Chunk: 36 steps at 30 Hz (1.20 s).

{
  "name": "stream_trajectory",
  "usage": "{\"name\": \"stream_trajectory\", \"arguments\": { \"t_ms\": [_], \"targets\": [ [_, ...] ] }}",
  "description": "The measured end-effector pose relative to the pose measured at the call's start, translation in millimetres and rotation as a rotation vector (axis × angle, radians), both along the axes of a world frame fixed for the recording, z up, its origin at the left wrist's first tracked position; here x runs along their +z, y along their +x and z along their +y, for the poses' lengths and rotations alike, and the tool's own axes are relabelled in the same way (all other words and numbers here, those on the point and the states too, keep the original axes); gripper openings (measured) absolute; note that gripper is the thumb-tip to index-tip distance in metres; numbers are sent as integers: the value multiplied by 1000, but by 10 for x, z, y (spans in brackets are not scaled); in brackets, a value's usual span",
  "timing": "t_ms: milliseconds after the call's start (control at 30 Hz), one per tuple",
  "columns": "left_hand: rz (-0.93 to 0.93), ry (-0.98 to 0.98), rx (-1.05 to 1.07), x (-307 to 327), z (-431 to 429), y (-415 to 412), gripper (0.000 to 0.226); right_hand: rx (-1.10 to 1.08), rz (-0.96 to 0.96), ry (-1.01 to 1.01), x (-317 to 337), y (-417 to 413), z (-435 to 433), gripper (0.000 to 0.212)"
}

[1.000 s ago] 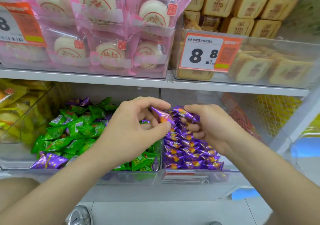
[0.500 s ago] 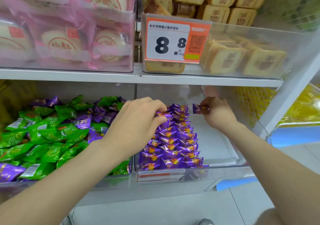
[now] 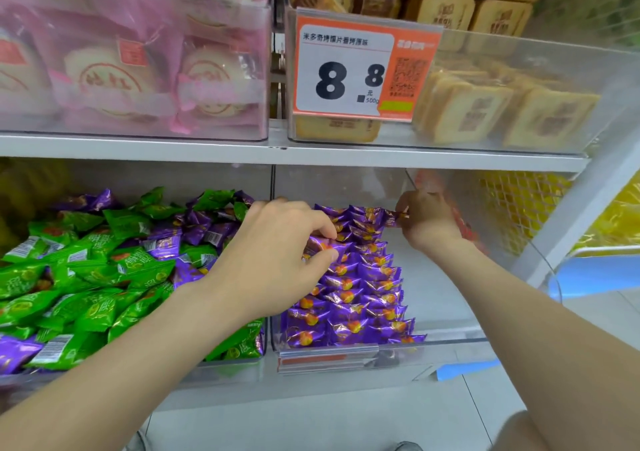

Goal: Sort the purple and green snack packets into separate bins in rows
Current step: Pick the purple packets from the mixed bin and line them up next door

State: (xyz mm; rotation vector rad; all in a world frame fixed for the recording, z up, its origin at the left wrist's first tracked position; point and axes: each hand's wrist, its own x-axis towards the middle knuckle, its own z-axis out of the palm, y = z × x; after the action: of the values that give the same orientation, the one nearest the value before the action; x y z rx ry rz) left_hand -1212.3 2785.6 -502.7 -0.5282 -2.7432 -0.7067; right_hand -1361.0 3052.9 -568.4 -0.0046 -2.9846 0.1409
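Your left hand point(image 3: 277, 260) hangs over the left side of the clear bin point(image 3: 450, 341). Its thumb and forefinger pinch a purple packet point(image 3: 316, 246) just above the rows, and the other fingers curl loosely. Your right hand point(image 3: 427, 222) is at the back of the clear bin with its fingers curled. It pinches a second purple packet point(image 3: 394, 217) by one crimped end, at the right end of the rearmost row.

The rows of purple packets point(image 3: 360, 291) fill the left half of this bin, overlapping like shingles from the front wall to the back. They are shiny foil pillows with zigzag edges and an orange spot on each. The right half of the bin's floor is bare, smooth and pale, leaving open room between the rows and the bin's right wall. The bin's walls are hard see-through plastic, with a low front lip.

Just left of the clear bin, past a thin divider, the mixed bin point(image 3: 225, 371) holds a loose heap of green packets point(image 3: 86, 277) with purple ones scattered through it. Straight above the clear bin runs the flat white shelf edge point(image 3: 415, 159). Above that hangs an orange price tag point(image 3: 363, 66) reading 8.8.
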Motion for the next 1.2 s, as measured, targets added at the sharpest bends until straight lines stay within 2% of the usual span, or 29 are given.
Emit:
{"name": "stream_trajectory", "arguments": {
  "t_ms": [167,267,367,667,733,833,1033,1200],
  "targets": [
    [-3,5,-5,-14,-4,-10,24,-25,62,-117,-40,-39,3,22],
    [-20,52,-7,4,0,2,26,-25,39,-125,-53,-48,5,20],
    [-32,94,-16,10,3,4,21,3,7,-138,-70,-23,3,26],
    [-40,90,-13,-9,3,12,30,-25,-1,-300,-58,12,12,44],
    [-44,84,-7,-11,2,11,31,-13,-10,-346,-77,-3,46,41],
    [-48,78,-7,-6,0,6,31,60,-37,-260,-111,8,80,27],
    [-36,102,-11,17,24,0,33,128,-92,-24,-38,43,79,21],
    [-32,192,-5,31,22,-6,18,32,49,-125,-58,32,142,17]
  ]
}}
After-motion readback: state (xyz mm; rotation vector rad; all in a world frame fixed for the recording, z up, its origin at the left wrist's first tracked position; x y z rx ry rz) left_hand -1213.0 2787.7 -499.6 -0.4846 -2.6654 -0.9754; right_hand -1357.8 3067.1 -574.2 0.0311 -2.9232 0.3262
